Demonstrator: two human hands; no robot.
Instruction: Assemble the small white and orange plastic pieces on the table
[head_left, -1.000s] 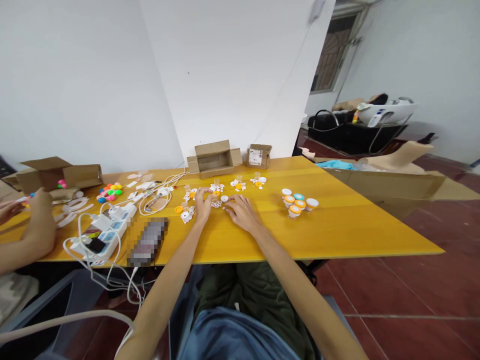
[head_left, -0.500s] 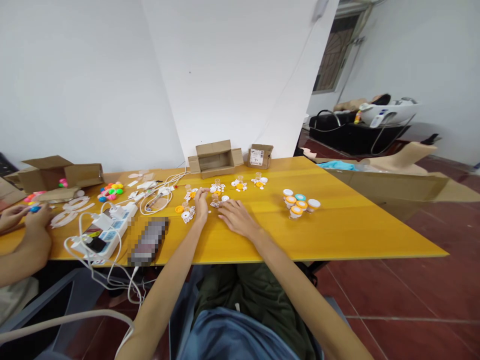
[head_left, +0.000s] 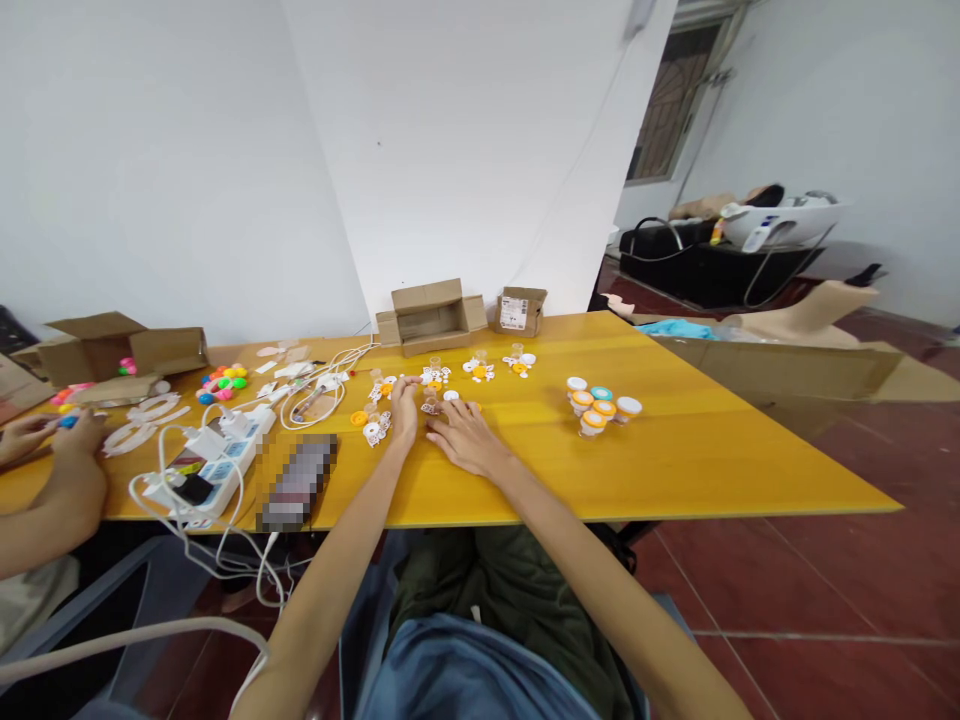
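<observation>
My left hand [head_left: 405,412] rests on its edge on the yellow table [head_left: 690,455], beside small white and orange parts; whether its curled fingers hold anything is hidden. Palm down, my right hand [head_left: 466,438] lies with fingers spread, just right of it. Between and beyond the fingertips are a clear cup with white cut-out pieces [head_left: 430,407] and a white disc [head_left: 451,396]. An orange ring [head_left: 359,419] and a white round part [head_left: 372,432] lie left of my left hand. Several lidded cups [head_left: 603,409] stand grouped to the right.
A phone [head_left: 298,482], a power strip [head_left: 225,465] and white cables lie on the left. Behind are an open carton [head_left: 431,320] and a small box [head_left: 520,312]. Another person's hands [head_left: 75,432] hold a blue ball at far left, near colourful balls [head_left: 223,384].
My right hand has shifted slightly left and towards me, nearer my left hand. My left hand has barely moved.
</observation>
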